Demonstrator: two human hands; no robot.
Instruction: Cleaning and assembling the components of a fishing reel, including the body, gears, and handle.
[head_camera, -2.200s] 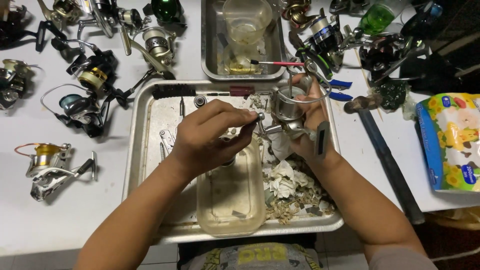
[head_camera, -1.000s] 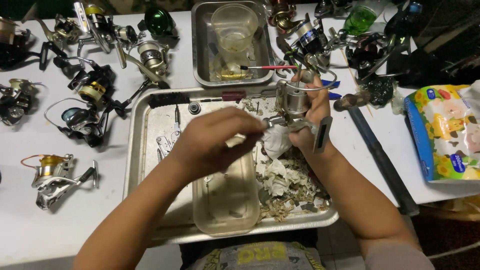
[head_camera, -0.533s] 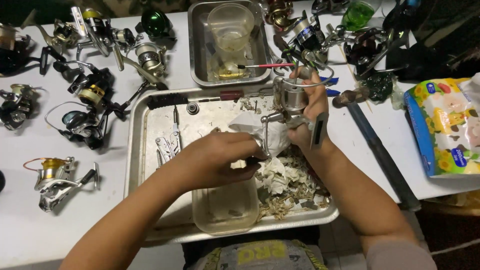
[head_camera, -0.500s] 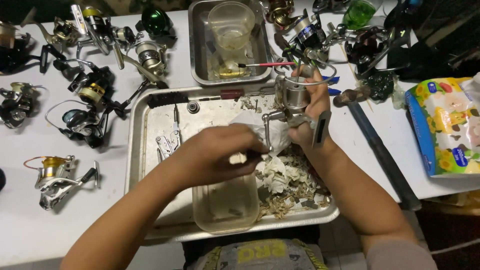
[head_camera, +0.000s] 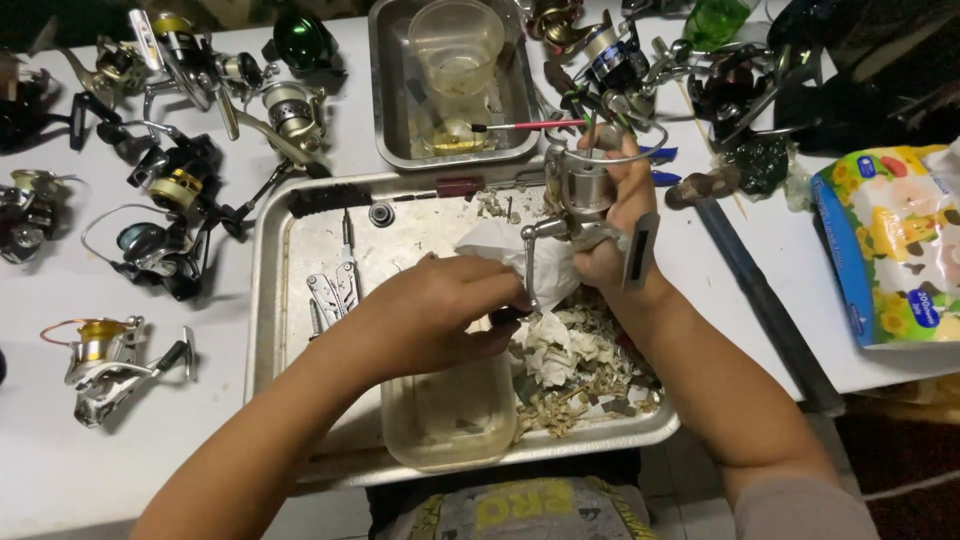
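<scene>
Above the steel tray on the white tabletop, the right hand has its grip wrapped around a silver fishing reel, while the left hand pinches a white tissue against the reel's handle shaft.

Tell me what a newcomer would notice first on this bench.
Centre frame, the right hand grips a silver fishing reel over a metal tray, while the left hand pinches a white tissue at its handle. Dirty tissue scraps fill the tray's right corner, and more reels crowd the white table's left side.
</scene>
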